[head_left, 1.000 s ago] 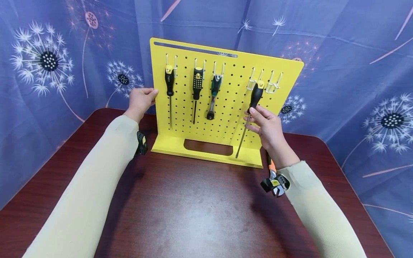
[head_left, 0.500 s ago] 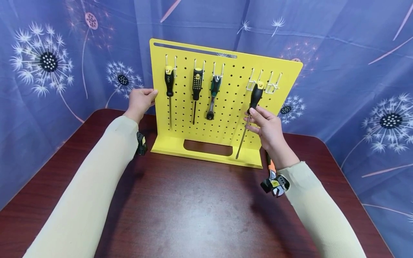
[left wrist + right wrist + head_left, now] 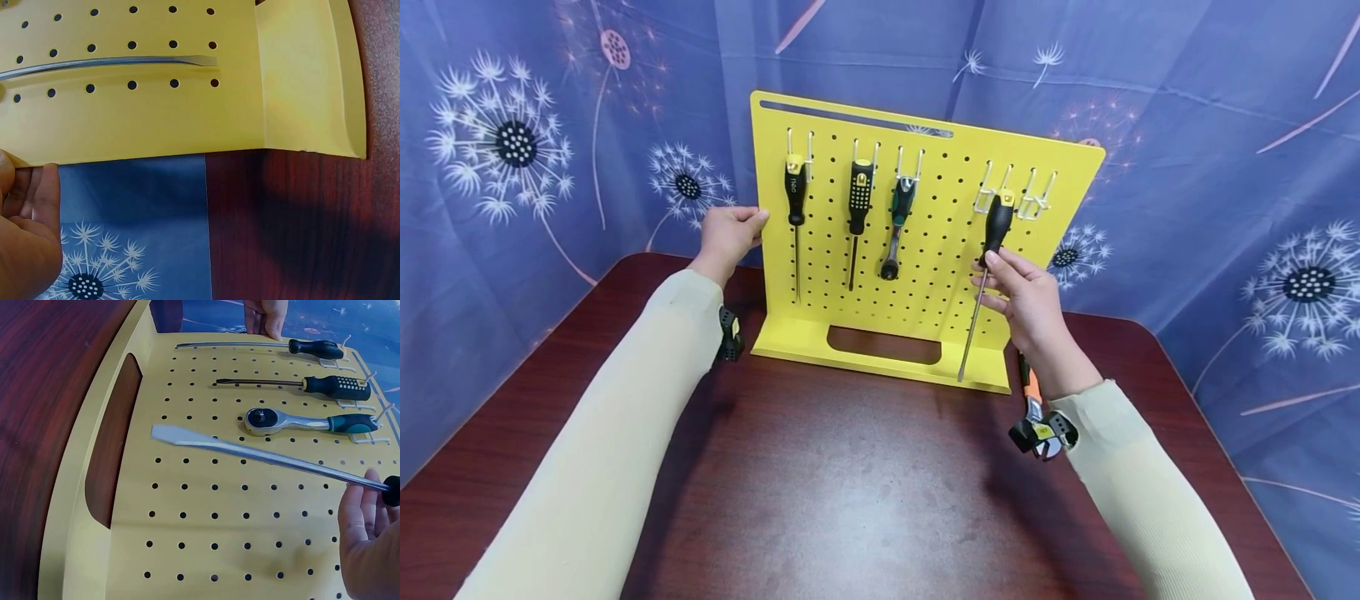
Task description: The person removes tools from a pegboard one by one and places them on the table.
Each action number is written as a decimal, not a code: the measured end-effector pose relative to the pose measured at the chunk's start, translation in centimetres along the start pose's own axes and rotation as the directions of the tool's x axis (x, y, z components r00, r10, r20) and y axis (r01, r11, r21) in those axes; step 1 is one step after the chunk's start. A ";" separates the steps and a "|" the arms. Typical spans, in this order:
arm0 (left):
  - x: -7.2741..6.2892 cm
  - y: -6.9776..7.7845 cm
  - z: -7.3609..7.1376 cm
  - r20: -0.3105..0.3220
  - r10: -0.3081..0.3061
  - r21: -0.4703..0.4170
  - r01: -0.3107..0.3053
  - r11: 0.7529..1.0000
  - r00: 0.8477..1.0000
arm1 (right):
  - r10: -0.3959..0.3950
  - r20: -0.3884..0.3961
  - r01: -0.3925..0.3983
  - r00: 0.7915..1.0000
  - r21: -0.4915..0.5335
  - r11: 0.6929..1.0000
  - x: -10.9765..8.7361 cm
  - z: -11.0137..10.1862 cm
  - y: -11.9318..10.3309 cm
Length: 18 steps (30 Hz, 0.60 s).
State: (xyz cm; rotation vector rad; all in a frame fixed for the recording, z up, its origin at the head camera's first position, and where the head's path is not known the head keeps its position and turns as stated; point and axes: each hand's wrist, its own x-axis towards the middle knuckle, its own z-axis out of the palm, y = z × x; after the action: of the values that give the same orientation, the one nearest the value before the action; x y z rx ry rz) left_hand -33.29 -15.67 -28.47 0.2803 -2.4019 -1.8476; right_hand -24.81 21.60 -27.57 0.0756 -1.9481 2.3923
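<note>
My right hand holds a long flat-blade screwdriver with a black handle and yellow end cap, gripping it low on the handle. Its blade slants down in front of the yellow pegboard, close below a white hook. At the board's left edge, my left hand pinches the sheet between thumb and fingers. Hanging on the board are a slim screwdriver, a screwdriver with a dotted handle and a ratchet wrench. In the right wrist view the held screwdriver's flat tip points away from the hand.
Another white hook sits at the board's upper right with no tool on it. An adjustable wrench with an orange and black handle lies on the dark red table, partly hidden by the right wrist camera. A blue dandelion curtain surrounds the table.
The held screwdriver and right hand have shifted slightly right and down, and the blade tip now sits lower over the board's base. My left hand stays at the board's edge.
</note>
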 end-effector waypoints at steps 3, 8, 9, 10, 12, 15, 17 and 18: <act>0.0 0.0 0.0 0.006 0.002 -0.001 -0.002 1.000 1.000 | -0.012 0.003 0.012 1.000 0.019 1.000 -0.2 -0.1 -0.1; -0.1 0.0 0.0 0.013 0.002 -0.006 -0.002 1.000 1.000 | -0.014 -0.004 0.014 1.000 0.015 1.000 -0.5 -0.1 -0.3; -0.1 0.0 0.0 0.014 0.002 -0.005 -0.002 1.000 1.000 | -0.014 -0.006 0.014 1.000 0.015 1.000 -0.6 -0.1 -0.3; -0.1 0.0 0.0 0.015 0.001 -0.006 -0.001 1.000 1.000 | -0.014 -0.008 0.014 1.000 0.011 1.000 -0.7 -0.2 -0.4; -0.1 0.0 0.1 0.015 0.002 -0.007 -0.002 1.000 1.000 | -0.017 -0.009 0.017 1.000 0.007 1.000 -0.9 -0.2 -0.5; -0.1 0.0 0.1 0.012 0.003 -0.012 -0.003 1.000 1.000 | -0.026 -0.004 0.026 1.000 0.010 1.000 -1.2 -0.1 -0.6; 0.0 0.0 0.1 0.010 0.003 -0.016 -0.003 1.000 1.000 | -0.030 0.001 0.030 1.000 0.007 1.000 -1.3 -0.1 -0.6; 0.0 0.0 0.1 0.008 0.004 -0.017 -0.004 1.000 1.000 | -0.031 0.003 0.031 1.000 0.004 1.000 -1.4 -0.1 -0.7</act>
State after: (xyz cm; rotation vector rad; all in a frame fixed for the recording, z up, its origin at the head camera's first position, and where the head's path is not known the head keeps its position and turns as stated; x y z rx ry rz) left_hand -33.28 -15.62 -28.47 0.2666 -2.3893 -1.8704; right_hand -23.38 21.83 -27.06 0.1087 -1.9292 2.3787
